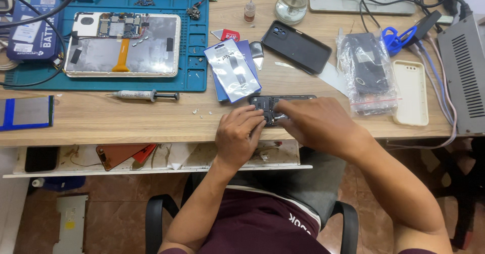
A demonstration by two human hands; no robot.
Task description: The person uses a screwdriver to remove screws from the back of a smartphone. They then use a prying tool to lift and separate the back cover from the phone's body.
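On the wooden desk I see a teal work mat with an opened tablet lying on it, and a grey syringe just below the mat. Toward the middle I make out a black phone case and a glass bottle. At the right lie a cream phone case, blue scissors and a plastic bag.

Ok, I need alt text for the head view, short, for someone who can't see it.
Both hands, left hand and right hand, work on an opened dark phone at the front edge of a wooden desk. Behind lie a disassembled tablet on a blue mat, a syringe and a black phone case.
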